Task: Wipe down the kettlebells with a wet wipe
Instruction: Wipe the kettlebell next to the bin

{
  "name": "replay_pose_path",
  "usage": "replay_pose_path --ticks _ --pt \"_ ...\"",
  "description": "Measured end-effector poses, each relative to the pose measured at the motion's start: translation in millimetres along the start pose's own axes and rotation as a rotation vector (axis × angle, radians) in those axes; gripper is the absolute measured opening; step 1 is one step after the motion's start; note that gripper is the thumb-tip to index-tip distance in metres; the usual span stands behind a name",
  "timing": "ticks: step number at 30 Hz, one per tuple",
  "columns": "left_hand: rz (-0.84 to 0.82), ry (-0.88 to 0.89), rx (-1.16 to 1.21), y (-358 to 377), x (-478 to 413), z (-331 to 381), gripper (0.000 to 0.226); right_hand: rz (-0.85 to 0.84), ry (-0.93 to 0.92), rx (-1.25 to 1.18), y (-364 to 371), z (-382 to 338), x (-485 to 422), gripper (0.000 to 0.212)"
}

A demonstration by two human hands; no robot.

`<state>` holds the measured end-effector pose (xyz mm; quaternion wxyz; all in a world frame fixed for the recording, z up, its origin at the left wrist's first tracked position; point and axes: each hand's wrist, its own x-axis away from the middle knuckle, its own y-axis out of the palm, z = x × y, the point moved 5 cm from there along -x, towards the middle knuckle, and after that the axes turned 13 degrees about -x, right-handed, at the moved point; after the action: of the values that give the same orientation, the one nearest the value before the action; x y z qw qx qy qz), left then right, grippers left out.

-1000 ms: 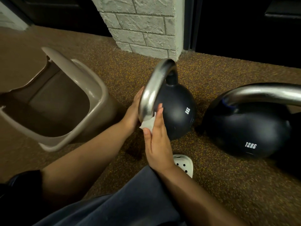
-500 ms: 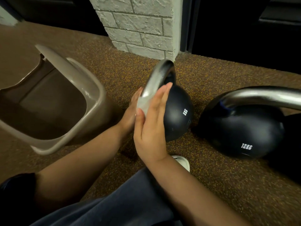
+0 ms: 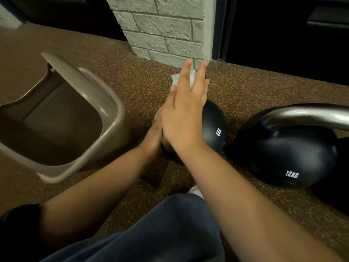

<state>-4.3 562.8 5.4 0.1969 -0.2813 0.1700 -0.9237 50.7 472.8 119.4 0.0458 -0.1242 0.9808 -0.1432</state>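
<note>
Black 8KG kettlebell (image 3: 213,125) beside 12KG kettlebell (image 3: 283,157); white wipe (image 3: 175,79) above.

The 8 kg bell (image 3: 215,127) has a smooth black coat with a soft sheen and white printed marks. The 12 kg bell (image 3: 283,154) looks the same, and its handle (image 3: 306,116) is bare polished metal, bright and glossy. The wipe (image 3: 175,79) is white, soft and crumpled, like thin cloth or paper. The bin (image 3: 113,103) is smooth beige plastic with glossy edges. The floor (image 3: 245,87) is matt, grainy brown with yellow flecks. The pillar (image 3: 166,25) is rough, pale painted brick. The trousers (image 3: 170,233) are dark matt cloth.
</note>
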Motion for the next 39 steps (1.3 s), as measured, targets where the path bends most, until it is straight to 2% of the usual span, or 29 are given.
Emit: replay_pose_path --ticks 3,6,8,10,12,14,16,18,22,26,29,31,34,39 --pt "0.041 -0.033 0.006 -2.2 -1.5 -1.1 0.040 -0.051 0.047 -0.059 -6.5 2.5 -16.7 0.055" --pt "0.049 -0.019 -0.088 -3.6 0.5 5.4 0.040 -0.120 0.201 -0.191 -9.6 9.5 -33.5 0.053" --pt "0.019 0.010 -0.112 -5.2 2.7 5.6 0.040 -0.134 0.299 -0.298 -14.9 14.9 -45.3 0.050" --pt "-0.040 0.005 -0.127 -4.0 3.6 3.3 0.041 -0.128 0.323 -0.340 -22.9 18.4 -51.1 0.049" --pt "-0.047 0.004 -0.110 -4.5 6.2 6.9 0.041 -0.104 0.290 -0.339 -33.8 20.4 -49.2 0.048" --pt "-0.023 -0.003 0.041 -8.0 9.1 12.9 0.038 -0.094 0.248 -0.328 -44.8 22.3 -43.2 0.047" --pt "-0.070 -0.008 0.173 -7.7 15.6 22.1 0.036 -0.108 0.217 -0.326 -54.2 22.3 -36.2 0.048" --pt "-0.112 0.033 0.189 -7.7 25.7 33.1 0.040 -0.128 0.161 -0.311 -63.7 16.7 -29.1 0.048" --pt "-0.035 0.234 0.135 -17.7 58.1 59.7 0.046 -0.191 0.040 -0.258 -84.2 -0.9 -11.1 0.053" --pt "0.054 0.460 0.044 -25.7 102.5 106.6 0.034 -0.256 -0.059 -0.214 -105.8 -21.3 10.9 0.061" --pt "-0.016 0.617 0.061 -20.6 132.4 159.5 0.032 -0.309 -0.127 -0.195 -122.2 -45.5 20.5 0.066" --pt "-0.038 0.590 0.138 -15.4 142.5 187.8 0.028 -0.337 -0.167 -0.191 -134.3 -64.8 22.4 0.068" --pt "-0.029 0.431 0.267 -10.0 148.0 212.7 0.017 -0.362 -0.197 -0.172 -151.3 -84.0 19.5 0.071" --pt "-0.064 0.391 0.236 -10.3 164.9 244.5 0.007 -0.354 -0.241 -0.081 -184.7 -107.7 19.6 0.066"
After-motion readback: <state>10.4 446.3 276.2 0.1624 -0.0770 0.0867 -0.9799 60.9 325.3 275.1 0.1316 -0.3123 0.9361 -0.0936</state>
